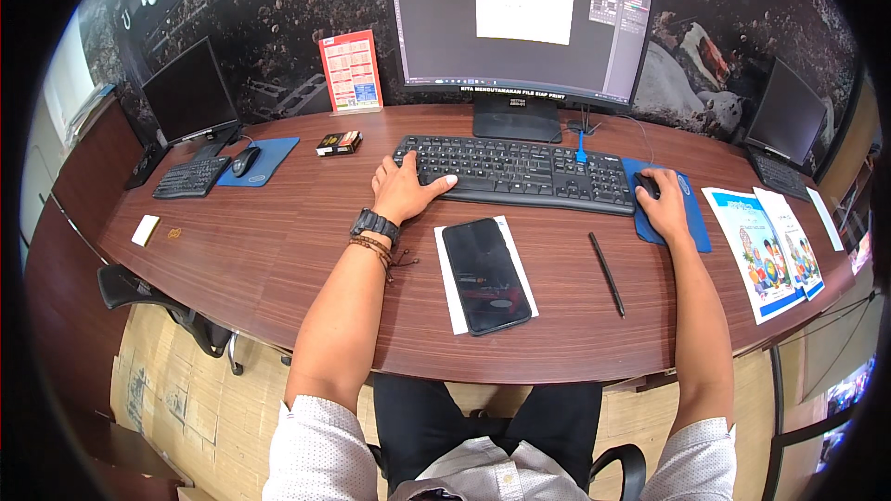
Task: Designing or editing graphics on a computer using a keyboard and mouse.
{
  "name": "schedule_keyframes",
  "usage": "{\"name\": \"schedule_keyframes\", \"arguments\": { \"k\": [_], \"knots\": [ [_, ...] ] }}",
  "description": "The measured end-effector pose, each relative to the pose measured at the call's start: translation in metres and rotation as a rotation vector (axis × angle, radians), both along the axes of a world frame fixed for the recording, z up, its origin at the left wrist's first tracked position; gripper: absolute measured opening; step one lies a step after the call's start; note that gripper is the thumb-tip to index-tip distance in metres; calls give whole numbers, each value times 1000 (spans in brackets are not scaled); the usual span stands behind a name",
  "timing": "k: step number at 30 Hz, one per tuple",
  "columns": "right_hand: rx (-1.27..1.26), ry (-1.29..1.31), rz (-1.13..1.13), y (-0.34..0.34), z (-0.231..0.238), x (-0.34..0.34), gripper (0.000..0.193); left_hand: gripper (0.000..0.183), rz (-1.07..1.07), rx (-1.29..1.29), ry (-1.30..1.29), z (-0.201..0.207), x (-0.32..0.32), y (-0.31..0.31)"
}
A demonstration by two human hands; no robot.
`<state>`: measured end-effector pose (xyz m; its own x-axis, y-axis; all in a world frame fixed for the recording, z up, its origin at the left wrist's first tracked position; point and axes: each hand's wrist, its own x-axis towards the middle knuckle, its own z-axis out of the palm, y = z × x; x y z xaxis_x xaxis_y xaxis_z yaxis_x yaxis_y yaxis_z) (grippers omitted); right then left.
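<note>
My left hand (403, 189) rests at the left end of a black keyboard (520, 171), fingertips on its keys and the thumb stretched along its front edge. A black watch and a beaded bracelet circle that wrist. To the right of the keyboard, my right hand (665, 206) is wrapped over a black mouse (647, 186) on a blue mouse pad (694, 213). Beyond the keyboard stands a curved monitor (520, 46), lit with a grey editing window and a white page. Between my forearms lie a black smartphone (486, 274) on white paper and a black stylus (607, 275).
On the left of the brown desk (260, 250) are a dark monitor (190, 93), a second keyboard (191, 177) and another mouse (245, 162). A small box (339, 143) and a red-framed calendar (352, 71) stand at the back. Printed sheets (756, 246) lie right, near another screen (787, 111).
</note>
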<state>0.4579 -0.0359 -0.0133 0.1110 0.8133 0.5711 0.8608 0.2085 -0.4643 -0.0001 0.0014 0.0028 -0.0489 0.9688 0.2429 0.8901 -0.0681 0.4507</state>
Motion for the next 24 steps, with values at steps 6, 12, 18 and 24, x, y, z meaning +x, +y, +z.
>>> {"name": "schedule_keyframes", "arguments": {
  "k": [6,12,18,24],
  "knots": [
    [11,-2,10,0,0,0,34,103,-4,-1,2,0,0,0],
    [13,6,4,0,0,0,36,103,-7,6,2,-2,0,1],
    [57,11,16,-5,5,-8,38,103,-6,4,1,-3,-1,2],
    [12,-9,5,-3,4,-5,37,104,-7,19,5,-3,-1,2]
  ]
}}
